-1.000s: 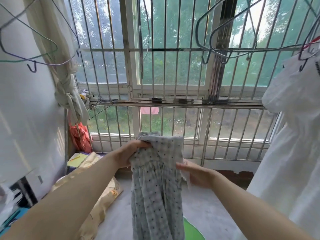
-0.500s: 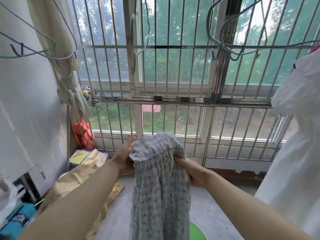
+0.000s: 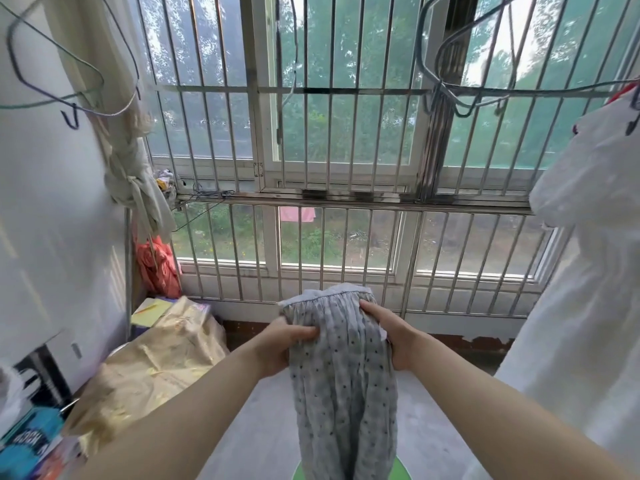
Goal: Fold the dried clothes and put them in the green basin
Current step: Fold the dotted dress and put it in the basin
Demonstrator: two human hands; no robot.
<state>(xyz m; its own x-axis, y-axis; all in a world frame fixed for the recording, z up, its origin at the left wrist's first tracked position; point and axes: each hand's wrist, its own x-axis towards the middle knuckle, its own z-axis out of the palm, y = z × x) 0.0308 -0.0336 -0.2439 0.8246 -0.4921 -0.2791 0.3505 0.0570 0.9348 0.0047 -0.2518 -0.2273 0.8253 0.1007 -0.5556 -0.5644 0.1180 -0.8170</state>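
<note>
Head view: concrete floor [image 3: 256,431], barred window [image 3: 346,237] ahead, white dress [image 3: 588,289] hanging on your right. Grey dotted garment [image 3: 343,382], gathered at the top, hung over the green basin [image 3: 401,468]. Your left hand [image 3: 282,346] and right hand [image 3: 393,337] gripped its sides, fingers curled.

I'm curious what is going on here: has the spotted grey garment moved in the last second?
Yes. The spotted grey garment has come down: its top edge reached up to the lower window sill before, and now it sits clearly below it.
</note>
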